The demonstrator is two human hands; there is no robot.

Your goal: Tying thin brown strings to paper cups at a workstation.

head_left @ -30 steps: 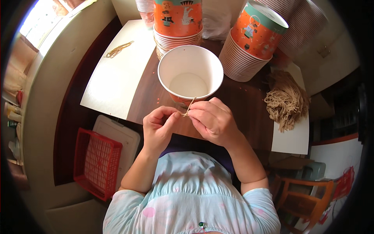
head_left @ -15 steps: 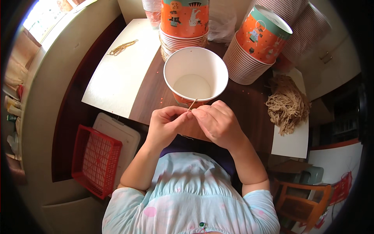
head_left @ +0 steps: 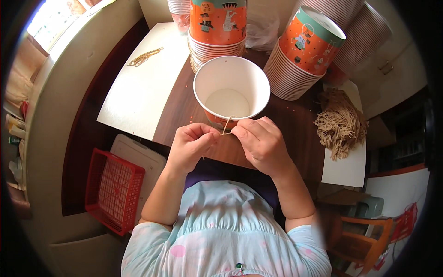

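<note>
An orange paper bucket (head_left: 233, 76) with a white inside stands before me, its mouth facing up toward me. A thin tan string (head_left: 227, 123) loops over its near rim and runs down between my hands. My left hand (head_left: 193, 144) pinches one part of the string between thumb and forefinger. Just to the right, my right hand (head_left: 260, 142) pinches another part, and a short stretch crosses the small gap between them. A loose string end hangs below the left hand. The fingers cover part of the bucket's near side.
Stacks of orange buckets (head_left: 295, 69) stand at the back, with another bucket stack (head_left: 218, 23) left of them. A bundle of tan strings (head_left: 340, 122) lies at the right, a few strings (head_left: 145, 57) on the white board (head_left: 134, 92). A red basket (head_left: 114, 189) sits lower left.
My hands have drawn slightly apart, the left one moving left and the right one a little right. The string now shows as a loop with a stretch between the fingers.
</note>
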